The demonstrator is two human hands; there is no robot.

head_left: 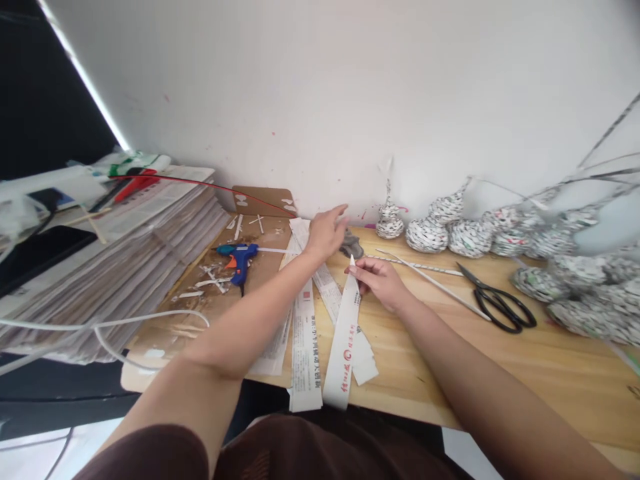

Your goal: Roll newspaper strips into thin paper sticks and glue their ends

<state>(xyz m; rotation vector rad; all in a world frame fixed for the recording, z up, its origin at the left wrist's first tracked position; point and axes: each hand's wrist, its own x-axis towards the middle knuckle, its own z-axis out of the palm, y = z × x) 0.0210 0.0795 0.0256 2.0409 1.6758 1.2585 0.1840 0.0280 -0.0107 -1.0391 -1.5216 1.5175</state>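
I have two grips at work and one loose paper strip (341,347) between them, pale, with red characters printed on it. Around it I count one blue glue gun (240,263), one pair of black scissors (481,285), one grey lump (352,245), one plain white rod (435,280) and one twisted paper rod (425,267). Woven paper gourds (390,223) line the wall to the right, at least six of them (they overlap too much for me to give a full count). Two bundles of newspaper strips (304,340) show clearly on the desk (410,373), one running nearly straight towards me, the other slanting partly beneath the loose strip.

The loose strip's narrow upper tip is pinched in my right grip (380,277), between thumb and fingers; from there it hangs back towards me, its wide end by the near edge of the desk. My left grip (327,232) is released, fingers stretched out, farther forward and to the left of that tip, over the far ends of the bundles. The grey lump sits just beside it; whether my fingers touch it, I can't tell. The glue gun lies on the brown cardboard (187,283), left of both grips, and the scissors lie well to the right.
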